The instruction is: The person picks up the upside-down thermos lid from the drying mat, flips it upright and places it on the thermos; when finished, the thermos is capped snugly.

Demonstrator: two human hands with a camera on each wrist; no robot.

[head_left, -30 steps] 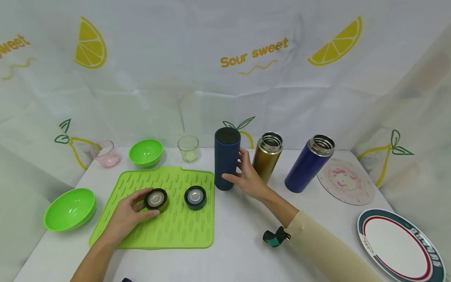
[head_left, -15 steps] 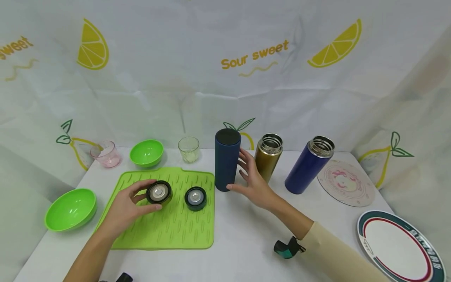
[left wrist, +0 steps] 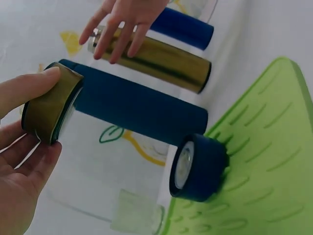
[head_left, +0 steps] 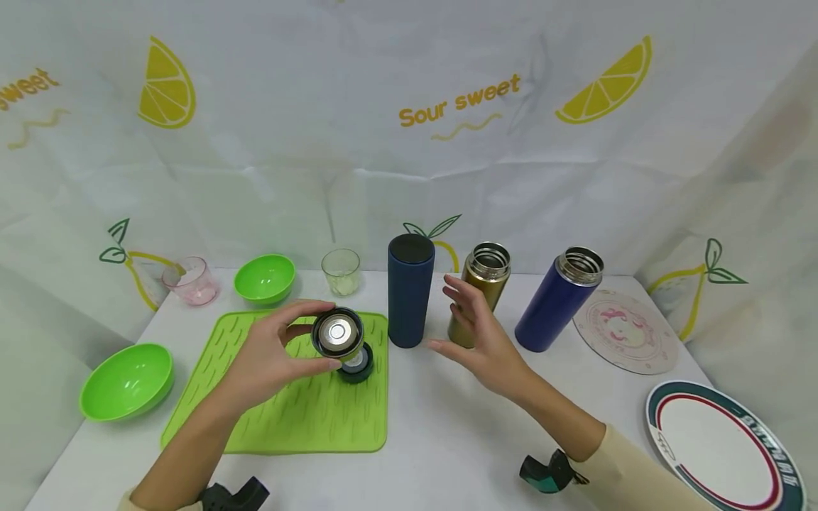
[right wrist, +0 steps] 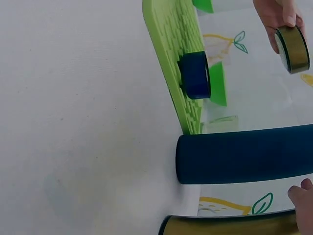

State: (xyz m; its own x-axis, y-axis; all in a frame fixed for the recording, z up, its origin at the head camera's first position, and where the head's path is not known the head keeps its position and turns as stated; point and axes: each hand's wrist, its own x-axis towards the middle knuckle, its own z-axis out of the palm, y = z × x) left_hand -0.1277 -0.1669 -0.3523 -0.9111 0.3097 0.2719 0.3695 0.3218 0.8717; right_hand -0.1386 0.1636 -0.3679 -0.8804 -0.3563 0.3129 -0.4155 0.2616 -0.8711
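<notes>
My left hand (head_left: 281,355) holds a gold-sided lid (head_left: 337,333) in the air above the green mat (head_left: 255,397), pinched between thumb and fingers; the same gold lid (left wrist: 49,110) shows in the left wrist view. A dark blue lid (head_left: 358,363) lies on the mat under it. My right hand (head_left: 482,341) hovers open, fingers spread, in front of the gold flask (head_left: 479,287), not clearly touching it. A capped dark blue flask (head_left: 410,291) stands left of it. An open blue flask (head_left: 559,298) stands to the right.
Two green bowls (head_left: 128,380) (head_left: 264,277), a pink cup (head_left: 190,280) and a clear glass (head_left: 341,270) stand at left and back. A round coaster (head_left: 626,330) and a rimmed plate (head_left: 722,440) lie at right. A printed cloth backdrop closes the back.
My left hand lifted the gold lid off the mat and carried it right, above the blue lid. My right hand left the dark blue flask and moved toward the gold flask.
</notes>
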